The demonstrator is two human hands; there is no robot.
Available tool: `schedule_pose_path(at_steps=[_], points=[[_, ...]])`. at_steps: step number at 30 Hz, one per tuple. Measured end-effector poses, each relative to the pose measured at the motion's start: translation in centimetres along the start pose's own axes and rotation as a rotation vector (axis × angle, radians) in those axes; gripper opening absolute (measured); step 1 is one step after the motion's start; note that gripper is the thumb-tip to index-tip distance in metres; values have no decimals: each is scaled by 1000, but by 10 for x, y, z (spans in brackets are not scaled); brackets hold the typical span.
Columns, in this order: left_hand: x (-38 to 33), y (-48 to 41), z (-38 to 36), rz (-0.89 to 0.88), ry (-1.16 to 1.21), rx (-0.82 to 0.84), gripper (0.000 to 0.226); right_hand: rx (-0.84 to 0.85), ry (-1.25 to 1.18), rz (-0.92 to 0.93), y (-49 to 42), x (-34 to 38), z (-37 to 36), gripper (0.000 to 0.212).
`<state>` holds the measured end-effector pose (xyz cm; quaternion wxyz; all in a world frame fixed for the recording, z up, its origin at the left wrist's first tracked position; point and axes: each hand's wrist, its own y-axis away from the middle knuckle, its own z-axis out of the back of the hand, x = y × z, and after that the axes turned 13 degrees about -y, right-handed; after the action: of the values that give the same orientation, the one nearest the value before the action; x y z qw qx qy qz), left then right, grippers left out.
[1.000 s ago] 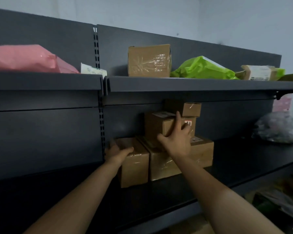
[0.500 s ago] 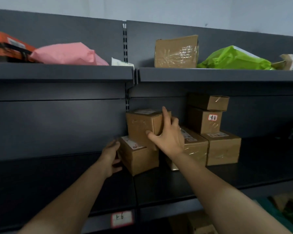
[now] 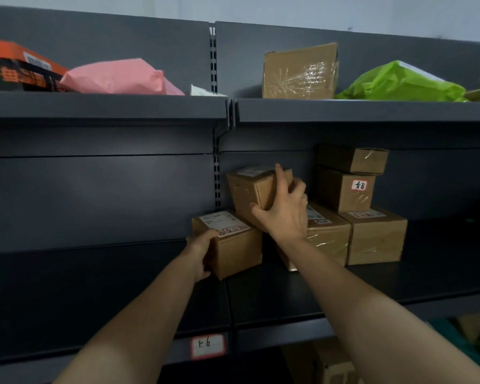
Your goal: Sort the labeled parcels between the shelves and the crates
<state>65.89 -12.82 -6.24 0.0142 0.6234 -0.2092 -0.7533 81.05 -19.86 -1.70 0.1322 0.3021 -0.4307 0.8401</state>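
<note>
Parcel (image 3: 257, 189) tilted in right hand (image 3: 286, 214); left hand (image 3: 201, 252) fingers hidden, grip unclear.

1. This is a storeroom for parcels.
2. Long dark metal shelves (image 3: 94, 109) hold brown boxes (image 3: 374, 236) and pink (image 3: 117, 77) and green bags (image 3: 399, 84).
3. A small number tag (image 3: 207, 345) sticks on the shelf edge.

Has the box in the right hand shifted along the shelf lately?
Yes. The box went left, off the stack, toward the upright.
</note>
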Motion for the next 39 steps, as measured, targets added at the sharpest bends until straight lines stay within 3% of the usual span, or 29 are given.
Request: schedule_pose_path(at_steps=[4,10,15,19,26,30,36,39], points=[[11,-11,28,-49,19,-13,47,6,55,9,-2,3,-6,95],[21,-8,45,-96,185,56,59,139,22,48,15,14,-27,87],[15,12,53,-213,294,6,51,61,-127,45,33,18,-25,88],[16,25,59,-406,302,0,60,-18,-235,47,58,25,-10,89],[33,67,51,-496,264,263,67,-201,-254,30,125,37,47,82],[50,101,22,-514,194,444,68,-392,91,-40,173,38,93,77],[87,156,-64,-474,133,751,65,-512,187,-238,248,0,190,72],[116,183,-115,-402,66,876,63,-548,208,-387,293,-27,232,83]])
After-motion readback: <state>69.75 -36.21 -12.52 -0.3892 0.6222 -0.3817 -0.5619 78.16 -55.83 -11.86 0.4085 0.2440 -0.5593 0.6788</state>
